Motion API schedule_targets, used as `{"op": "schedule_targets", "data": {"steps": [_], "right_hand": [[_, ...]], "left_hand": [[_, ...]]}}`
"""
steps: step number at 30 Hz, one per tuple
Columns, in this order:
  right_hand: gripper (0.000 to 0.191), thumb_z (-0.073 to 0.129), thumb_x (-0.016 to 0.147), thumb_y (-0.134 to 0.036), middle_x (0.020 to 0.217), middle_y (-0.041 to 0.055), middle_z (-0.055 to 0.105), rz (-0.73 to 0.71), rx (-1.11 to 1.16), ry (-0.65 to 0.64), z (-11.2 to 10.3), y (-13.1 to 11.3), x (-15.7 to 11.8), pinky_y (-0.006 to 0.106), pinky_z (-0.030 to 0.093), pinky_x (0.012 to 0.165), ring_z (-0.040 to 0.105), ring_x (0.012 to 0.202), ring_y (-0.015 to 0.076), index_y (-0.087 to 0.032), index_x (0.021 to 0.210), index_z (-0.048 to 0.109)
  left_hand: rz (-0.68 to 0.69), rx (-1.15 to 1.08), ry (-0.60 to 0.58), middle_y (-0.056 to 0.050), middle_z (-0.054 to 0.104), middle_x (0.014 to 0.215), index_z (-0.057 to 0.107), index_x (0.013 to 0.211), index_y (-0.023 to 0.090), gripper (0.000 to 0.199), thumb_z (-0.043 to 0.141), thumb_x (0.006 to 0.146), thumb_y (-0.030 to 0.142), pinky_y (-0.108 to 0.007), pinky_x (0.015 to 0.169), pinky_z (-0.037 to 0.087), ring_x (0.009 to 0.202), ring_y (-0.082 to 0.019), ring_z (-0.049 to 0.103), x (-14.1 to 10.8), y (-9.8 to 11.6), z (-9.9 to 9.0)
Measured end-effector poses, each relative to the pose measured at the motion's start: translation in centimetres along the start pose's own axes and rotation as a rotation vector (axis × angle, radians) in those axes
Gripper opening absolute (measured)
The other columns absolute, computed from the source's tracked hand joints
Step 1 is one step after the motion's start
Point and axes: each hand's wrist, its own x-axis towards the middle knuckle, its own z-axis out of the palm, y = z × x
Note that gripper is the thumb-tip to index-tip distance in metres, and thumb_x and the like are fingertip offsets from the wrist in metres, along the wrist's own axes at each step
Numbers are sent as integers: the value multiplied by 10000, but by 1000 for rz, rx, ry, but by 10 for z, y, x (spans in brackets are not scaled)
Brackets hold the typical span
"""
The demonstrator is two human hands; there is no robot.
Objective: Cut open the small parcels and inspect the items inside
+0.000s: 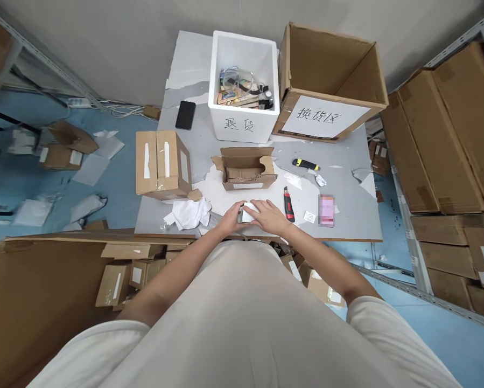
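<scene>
Near the front edge of the table, my left hand (231, 219) grips the left end of a small white box-like item (248, 213) with a greenish edge. Fingers of my right hand (272, 217) lie across its top and right side; most of it is covered, so its exact kind does not show. Just beyond my hands stands an opened small cardboard box (245, 186), its flaps spread. A red and black utility knife (289, 205) lies right of my right hand, and crumpled white paper (191, 214) lies left of my left hand.
At the back are a white foam box (242, 126) with mixed goods and a large open carton (373, 110). A taped carton (163, 164) and a black phone (186, 115) sit left. Rightward lie a yellow utility knife (305, 164) and a pink item (327, 210). Cartons flank the table.
</scene>
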Motion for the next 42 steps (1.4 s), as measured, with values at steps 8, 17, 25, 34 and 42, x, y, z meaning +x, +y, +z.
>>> {"op": "schedule_targets", "data": {"steps": [8, 17, 25, 34, 42], "right_hand": [[498, 437, 941, -275, 1502, 178, 294, -15, -124, -39, -3, -8, -5, 547, 339, 995, 390, 1267, 332, -298, 1433, 363], [544, 579, 861, -370, 1318, 171, 429, -156, -136, -166, -19, 1, 5, 405, 480, 793, 533, 1051, 293, -260, 1362, 400], [527, 660, 769, -344, 1164, 136, 535, -108, -65, -260, -35, 3, 23, 364, 473, 745, 624, 883, 261, -195, 1227, 446], [442, 528, 838, -361, 1029, 45, 613, 337, 770, 261, -12, 35, 22, 339, 516, 731, 632, 837, 180, -243, 1240, 390], [252, 523, 850, -327, 1084, 114, 545, 668, 466, 741, 26, 8, 11, 386, 468, 872, 551, 969, 219, -180, 1055, 526]], "left_hand": [[22, 78, -15, -128, 528, 1256, 418, 1260, 184, 793, 815, 596, 359, -445, 959, 488, 1161, -280, 545, 0, -1, -1], [8, 46, -13, -123, 537, 1239, 424, 1238, 187, 748, 808, 611, 322, -415, 926, 497, 1134, -269, 555, 3, 1, 0], [0, 94, -48, -101, 558, 1171, 439, 1181, 185, 664, 782, 617, 254, -439, 906, 494, 1104, -281, 559, 0, 6, 2], [6, 29, -95, -123, 508, 1323, 366, 1331, 201, 888, 814, 570, 296, -465, 996, 438, 1220, -305, 507, 0, 9, -13], [-163, 86, 81, -189, 442, 1387, 209, 1442, 158, 988, 748, 649, 399, -487, 990, 438, 1192, -322, 534, 6, 53, -6]]}}
